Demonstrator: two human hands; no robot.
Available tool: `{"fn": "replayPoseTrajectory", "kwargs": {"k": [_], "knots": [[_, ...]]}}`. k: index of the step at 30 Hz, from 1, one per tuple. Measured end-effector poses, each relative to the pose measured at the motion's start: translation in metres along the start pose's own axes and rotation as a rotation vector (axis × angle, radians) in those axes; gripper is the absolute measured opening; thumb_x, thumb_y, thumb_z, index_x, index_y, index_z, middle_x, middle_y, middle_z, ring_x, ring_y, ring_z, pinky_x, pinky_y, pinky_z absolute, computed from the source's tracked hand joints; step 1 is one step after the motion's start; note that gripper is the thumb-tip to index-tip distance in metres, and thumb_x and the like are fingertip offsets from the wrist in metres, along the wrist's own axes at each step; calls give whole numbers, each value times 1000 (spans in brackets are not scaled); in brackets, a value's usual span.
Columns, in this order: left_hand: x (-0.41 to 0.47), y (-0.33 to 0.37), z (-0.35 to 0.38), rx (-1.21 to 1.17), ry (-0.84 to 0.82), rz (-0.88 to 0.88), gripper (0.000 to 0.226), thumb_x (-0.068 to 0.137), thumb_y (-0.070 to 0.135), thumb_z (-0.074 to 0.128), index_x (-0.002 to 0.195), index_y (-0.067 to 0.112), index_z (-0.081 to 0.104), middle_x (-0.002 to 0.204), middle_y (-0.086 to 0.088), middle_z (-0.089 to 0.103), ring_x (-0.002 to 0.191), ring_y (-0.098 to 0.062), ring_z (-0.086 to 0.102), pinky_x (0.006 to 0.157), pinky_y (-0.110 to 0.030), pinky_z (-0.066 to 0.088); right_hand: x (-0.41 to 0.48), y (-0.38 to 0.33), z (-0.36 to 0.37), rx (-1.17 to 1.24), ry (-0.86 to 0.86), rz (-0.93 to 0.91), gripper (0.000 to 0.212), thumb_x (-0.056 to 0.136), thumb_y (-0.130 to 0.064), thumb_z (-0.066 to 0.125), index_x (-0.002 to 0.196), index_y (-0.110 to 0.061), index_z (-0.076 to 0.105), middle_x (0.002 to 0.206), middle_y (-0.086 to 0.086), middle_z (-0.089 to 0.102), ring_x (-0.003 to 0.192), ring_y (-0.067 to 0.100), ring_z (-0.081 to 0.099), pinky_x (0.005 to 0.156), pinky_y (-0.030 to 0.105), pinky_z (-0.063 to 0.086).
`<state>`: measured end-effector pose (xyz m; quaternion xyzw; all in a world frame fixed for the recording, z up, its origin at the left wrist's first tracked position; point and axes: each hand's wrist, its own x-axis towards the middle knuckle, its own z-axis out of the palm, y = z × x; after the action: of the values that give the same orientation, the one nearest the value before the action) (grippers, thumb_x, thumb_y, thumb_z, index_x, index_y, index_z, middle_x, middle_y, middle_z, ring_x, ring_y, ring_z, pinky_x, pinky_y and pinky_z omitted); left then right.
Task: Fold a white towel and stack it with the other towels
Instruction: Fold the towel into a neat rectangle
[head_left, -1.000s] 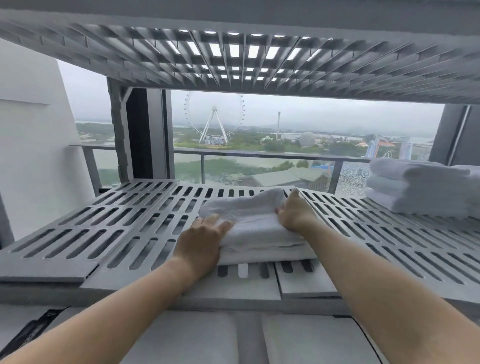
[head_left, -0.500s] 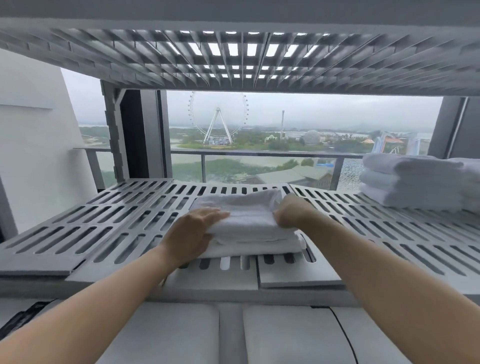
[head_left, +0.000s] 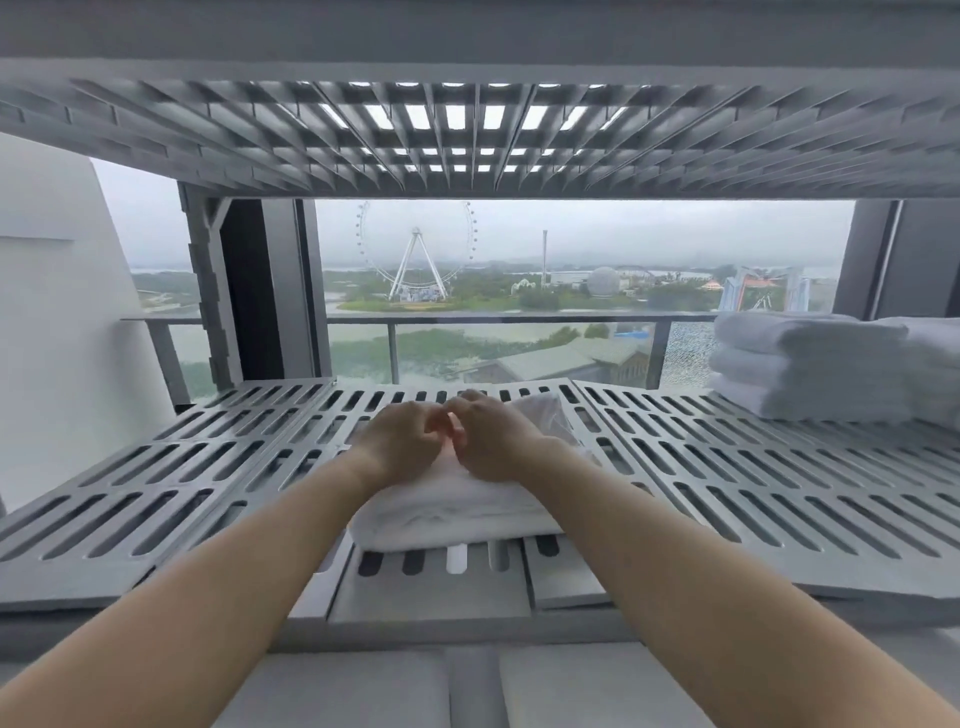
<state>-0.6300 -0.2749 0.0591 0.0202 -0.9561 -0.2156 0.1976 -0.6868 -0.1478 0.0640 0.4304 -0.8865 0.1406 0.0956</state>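
A grey slotted shelf (head_left: 156, 493) spans the view, with a second slotted shelf (head_left: 467, 130) close overhead letting pale light through its gaps. Behind them, a wide window (head_left: 571, 244) looks past a glass balcony railing (head_left: 467, 318) to a white Ferris wheel (head_left: 415, 254), a round dome (head_left: 602, 281), trees and water under an overcast sky. A plain white wall (head_left: 52, 312) stands at left, beside a dark window frame (head_left: 270, 291). The daylight is flat and grey.

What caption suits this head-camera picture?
Left hand and right hand rest on folded white towel on slatted shelf; towel stack at right.
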Motion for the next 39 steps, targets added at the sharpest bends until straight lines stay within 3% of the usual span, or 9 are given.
{"fn": "replayPoseTrajectory", "kwargs": {"k": [4, 6, 11, 17, 23, 28, 31, 35, 39], "knots": [[12, -21, 32, 210, -209, -77, 50, 94, 35, 31, 143, 26, 26, 155, -1, 18, 143, -18, 12, 114, -49, 15, 5, 28, 22, -13, -160, 214, 54, 95, -47, 24, 146, -31, 17, 156, 3, 17, 144, 27, 9, 116, 53, 2], [11, -31, 42, 252, -281, -55, 52, 96, 45, 20, 146, 39, 6, 157, 8, -3, 144, -12, -6, 116, -49, 4, 2, 38, 31, -100, -185, 399, 64, 88, -66, 14, 145, -39, 8, 158, 1, 4, 144, 32, -1, 108, 61, -12], [14, -32, 41, 266, -296, -9, 54, 95, 54, 18, 146, 40, 5, 158, 3, -3, 143, -13, -8, 111, -30, -7, 2, 39, 26, -101, -204, 562, 82, 77, -81, 12, 146, -36, 10, 158, 7, 2, 143, 34, -1, 106, 70, -2], [13, -34, 42, 248, -274, 17, 58, 93, 59, 19, 146, 39, 7, 158, 4, -1, 143, -12, -7, 115, -33, -5, -2, 41, 26, -4, -156, 637, 82, 80, -78, 19, 147, -32, 12, 158, 7, 1, 143, 33, -1, 106, 68, 7], [8, -37, 39, 58, -112, 53, 61, 87, 63, 35, 141, 34, 34, 153, 4, 27, 141, -14, 19, 115, -45, 19, -17, 36, 23, 296, 201, 478, 34, 85, -30, 49, 118, -23, 57, 132, -2, 52, 118, 20, 45, 106, 55, 26], [0, -21, 32, 69, -2, 171, 35, 89, 45, 52, 121, 32, 57, 138, 3, 49, 127, -14, 42, 107, -45, 35, -32, 61, -15, 457, -75, 248, 44, 89, 5, 33, 119, -14, 60, 129, 3, 55, 63, -3, 48, 49, 3, 36], [-8, 8, 34, 24, -18, 313, 27, 90, 38, 54, 112, 28, 65, 125, 5, 60, 113, -8, 54, 102, -37, 43, -48, 83, -38, 407, -63, 156, 48, 86, 11, 32, 113, -12, 64, 117, 0, 61, 84, 1, 60, 59, 2, 40], [-21, 54, 55, 120, -93, 372, 56, 78, 68, 49, 123, 36, 53, 135, 13, 50, 119, -6, 49, 103, -34, 41, -62, 99, -56, 267, -7, -14, 33, 89, 4, 46, 109, -13, 66, 115, 1, 66, 98, 6, 59, 92, 16, 46], [-22, 82, 74, 279, -28, 296, 60, 79, 66, 50, 133, 41, 39, 143, 15, 41, 124, -11, 45, 100, -33, 42, -75, 107, -58, 102, -38, -131, 28, 87, -5, 55, 109, -19, 65, 110, -2, 67, 97, 10, 64, 86, 20, 49]]}}
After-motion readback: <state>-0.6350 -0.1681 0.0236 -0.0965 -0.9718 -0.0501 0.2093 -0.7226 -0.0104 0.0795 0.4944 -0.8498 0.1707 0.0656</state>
